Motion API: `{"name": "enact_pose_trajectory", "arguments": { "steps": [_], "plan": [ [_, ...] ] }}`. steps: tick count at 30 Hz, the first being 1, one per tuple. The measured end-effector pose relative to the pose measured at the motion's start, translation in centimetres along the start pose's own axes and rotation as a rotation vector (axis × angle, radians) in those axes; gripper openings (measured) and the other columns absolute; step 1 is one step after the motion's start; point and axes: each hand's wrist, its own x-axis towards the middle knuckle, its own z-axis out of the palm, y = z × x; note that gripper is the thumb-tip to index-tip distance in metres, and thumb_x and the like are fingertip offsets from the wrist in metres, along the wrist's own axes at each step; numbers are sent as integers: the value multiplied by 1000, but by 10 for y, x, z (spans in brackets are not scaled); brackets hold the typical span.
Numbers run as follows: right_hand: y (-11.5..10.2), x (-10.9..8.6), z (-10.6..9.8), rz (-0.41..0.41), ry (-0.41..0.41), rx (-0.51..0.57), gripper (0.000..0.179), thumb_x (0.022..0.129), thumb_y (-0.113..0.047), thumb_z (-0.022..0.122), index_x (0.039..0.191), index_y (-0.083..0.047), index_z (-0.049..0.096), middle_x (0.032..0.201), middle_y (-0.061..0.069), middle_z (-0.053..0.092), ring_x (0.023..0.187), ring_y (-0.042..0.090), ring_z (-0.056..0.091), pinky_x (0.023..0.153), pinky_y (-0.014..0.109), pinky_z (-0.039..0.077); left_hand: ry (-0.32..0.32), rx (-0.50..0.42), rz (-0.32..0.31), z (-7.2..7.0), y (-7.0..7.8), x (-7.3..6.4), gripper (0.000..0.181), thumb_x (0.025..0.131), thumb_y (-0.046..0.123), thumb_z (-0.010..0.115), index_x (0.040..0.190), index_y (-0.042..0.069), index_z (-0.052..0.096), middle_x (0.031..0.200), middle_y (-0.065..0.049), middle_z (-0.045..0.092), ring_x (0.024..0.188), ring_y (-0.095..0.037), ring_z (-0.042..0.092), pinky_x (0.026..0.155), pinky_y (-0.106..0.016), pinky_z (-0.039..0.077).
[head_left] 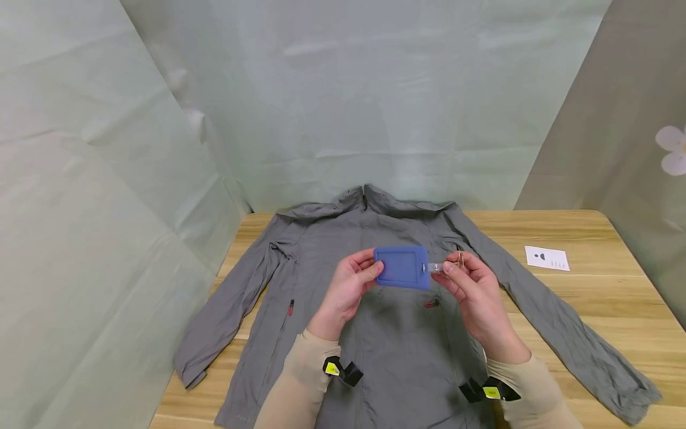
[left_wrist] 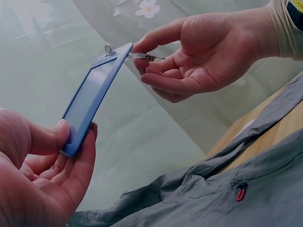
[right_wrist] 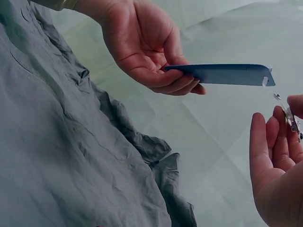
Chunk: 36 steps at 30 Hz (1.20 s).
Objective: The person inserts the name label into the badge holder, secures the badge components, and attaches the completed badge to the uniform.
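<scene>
A blue badge holder (head_left: 401,266) is held up above a grey jacket (head_left: 370,339) in the head view. My left hand (head_left: 349,285) pinches its left end between thumb and fingers. At the other end, my right hand (head_left: 473,292) pinches a badge clip (left_wrist: 144,56) with a clear strap (head_left: 435,267). The strap lies by the holder's slotted end; whether it is fastened there I cannot tell. In the right wrist view the holder (right_wrist: 227,74) appears nearly edge-on, and the clip's metal part (right_wrist: 291,118) sits between the right thumb and fingers.
The jacket lies spread on a wooden table (head_left: 605,298), sleeves out to both sides, with red zipper pulls (head_left: 291,307) on its front. A white printed card (head_left: 547,258) lies on the table to the right. Pale cloth walls (head_left: 375,107) stand behind and at the sides.
</scene>
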Motion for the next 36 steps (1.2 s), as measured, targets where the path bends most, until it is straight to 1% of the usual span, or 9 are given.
{"name": "enact_pose_trajectory", "arguments": {
  "steps": [3,5,9,11,14,17,27,32,36],
  "plan": [
    [0,0,0,-12,14,-23,18,105,9,59,105,-6,69,92,2,69,89,12,74,91,32,63,0,7,3,-2,0,0,28,104,-6,63,130,-14,64,99,-2,76,85,-10,74,76,-24,62],
    [1,1,-1,-24,30,-58,16,105,8,61,106,-6,68,92,1,69,88,11,73,91,32,63,1,13,3,-3,1,-1,28,104,-5,63,131,-13,64,100,-2,76,85,-10,74,77,-24,62],
    [1,1,-2,-56,77,-154,7,104,5,65,108,0,68,93,1,70,87,12,73,90,32,63,-2,12,1,-3,1,-1,26,104,-5,63,129,-10,65,99,-2,75,85,-11,74,78,-24,62],
    [0,2,-3,-78,101,-205,6,102,6,68,108,4,69,94,2,69,85,12,73,88,32,64,-9,8,3,-4,1,-1,23,104,-5,64,127,-8,66,99,-2,75,85,-11,74,77,-25,62],
    [-1,2,-4,-104,133,-248,8,100,8,69,108,11,68,91,3,68,81,13,71,86,31,64,-18,7,8,-5,2,-1,20,104,-4,65,124,-6,66,101,-3,76,85,-12,74,77,-26,62],
    [-2,3,-4,-114,147,-264,13,100,7,70,109,16,66,88,3,67,79,14,70,85,30,64,-23,7,12,-6,3,-1,21,104,-3,65,125,-6,65,102,-4,76,86,-13,74,78,-27,62],
    [-2,6,-6,-105,161,-279,21,101,5,71,113,20,63,87,4,65,80,15,69,84,29,64,-10,15,20,-8,6,-1,20,105,-4,64,125,-6,65,100,-1,77,84,-12,74,78,-26,62],
    [-3,7,-9,-107,186,-287,20,101,6,70,114,20,63,84,4,60,78,14,67,83,28,64,9,7,30,-11,8,-2,19,104,-5,64,123,-4,65,98,0,77,82,-11,73,76,-25,61],
    [-6,8,-11,-100,199,-307,18,100,6,70,113,18,65,85,3,64,78,13,69,83,27,64,13,-5,33,-13,9,-2,19,103,-7,64,121,-2,65,96,-1,77,81,-11,73,75,-24,61]
  ]
}}
